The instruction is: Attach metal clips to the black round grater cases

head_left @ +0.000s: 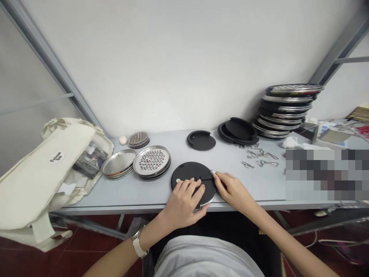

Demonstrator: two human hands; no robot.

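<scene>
Right at the near edge of the pale grey table [259, 181], both hands meet on a round black plastic disc with a metal rim beneath [188, 173]. The left hand [183, 202] lies flat on the disc's near half, fingers spread slightly and pressing down, thumb hooked at the disc's front edge where the shiny rim shows. A white wristwatch [138, 246] sits on that wrist. The right hand [233, 190] comes in from the right side, its fingers drawn together and pinching a small silver metal clip [212, 172] against the disc's right edge. So the disc lies directly under the left palm and just left of the right fingertips, touching both.

Left of the disc sit a stack of perforated round steel grater plates [152, 161] and, beside it, a stack of plain shiny steel dishes [118, 163]. Behind these are a smaller perforated disc [138, 139] and a small white oval lump [123, 140]. A cream canvas tote bag [43, 173] slumps over the table's left end.

Beyond the hands lies a single black round cover [201, 140], then a low pile of black covers [238, 130], and a tall stack of assembled black-and-steel discs [285, 109] by the wall. Loose silver clips [259, 156] are scattered near the right hand.
</scene>
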